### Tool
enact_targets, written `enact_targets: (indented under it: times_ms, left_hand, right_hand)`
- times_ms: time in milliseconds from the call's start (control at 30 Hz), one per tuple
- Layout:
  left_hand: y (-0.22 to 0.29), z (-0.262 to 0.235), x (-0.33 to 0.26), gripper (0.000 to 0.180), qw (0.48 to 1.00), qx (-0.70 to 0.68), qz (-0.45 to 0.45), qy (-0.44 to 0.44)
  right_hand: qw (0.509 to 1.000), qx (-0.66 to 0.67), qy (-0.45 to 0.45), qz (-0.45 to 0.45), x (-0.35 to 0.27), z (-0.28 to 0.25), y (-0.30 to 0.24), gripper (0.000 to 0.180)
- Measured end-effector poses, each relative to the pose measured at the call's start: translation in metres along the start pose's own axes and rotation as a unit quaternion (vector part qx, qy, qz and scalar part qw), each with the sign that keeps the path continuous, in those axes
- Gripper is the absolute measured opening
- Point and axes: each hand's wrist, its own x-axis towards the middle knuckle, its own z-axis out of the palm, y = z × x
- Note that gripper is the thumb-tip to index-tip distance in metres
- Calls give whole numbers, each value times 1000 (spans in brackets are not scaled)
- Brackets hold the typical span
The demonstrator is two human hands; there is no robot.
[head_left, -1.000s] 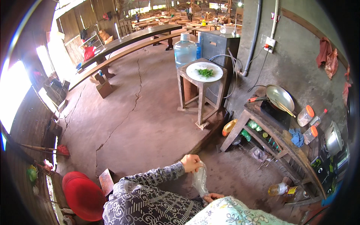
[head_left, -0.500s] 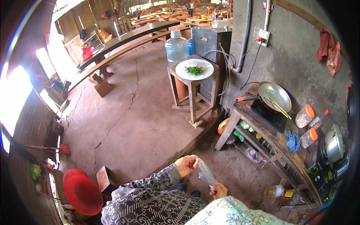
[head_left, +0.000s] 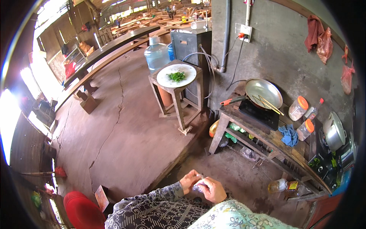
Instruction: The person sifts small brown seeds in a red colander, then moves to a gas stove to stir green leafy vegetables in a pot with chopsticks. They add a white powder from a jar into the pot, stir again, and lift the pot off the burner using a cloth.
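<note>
My left hand (head_left: 189, 181) and my right hand (head_left: 213, 190) meet low in the middle of the view, in front of my body. Between them is a clear plastic bag (head_left: 199, 186), bunched up so that only a crumpled bit shows. Fingers of both hands are closed on it. Ahead, on a wooden stool (head_left: 178, 90), rests a white plate (head_left: 164, 77) with chopped green herbs (head_left: 177, 76). To the right a frying pan (head_left: 263, 91) with a pair of chopsticks (head_left: 271, 107) in it stands on a black cooktop (head_left: 259, 115).
A wooden bench table (head_left: 253, 128) carries the cooktop, a blue cloth (head_left: 288, 135), orange-lidded jars (head_left: 298, 108) and a lidded pot (head_left: 334, 131). Oil bottles (head_left: 277, 185) stand beneath. A floor ledge (head_left: 167, 173) runs ahead of me. At left sits a red stool (head_left: 82, 210).
The bag was stretched out between my hands; now it is gathered up and my hands are together. My right hand has moved up to the left one. The view has swung right.
</note>
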Motion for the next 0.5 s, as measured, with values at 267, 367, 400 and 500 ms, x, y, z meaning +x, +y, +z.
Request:
enact_targets:
  times_ms: [267,367,400,500]
  left_hand:
    - [10,24,-9,12,986,-47,-108,-116]
    - [6,27,-3,10,979,-71,-108,-158]
    - [3,23,-5,9,979,-73,-102,-162]
    - [-3,20,-4,7,975,-91,-89,-181]
  right_hand:
    - [977,37,190,89,-11,-3,34,6]
    - [922,221,271,167,-25,29,64,8]
    - [887,323,264,197,-24,37,58,11]
    - [828,444,229,255,-18,30,32,13]
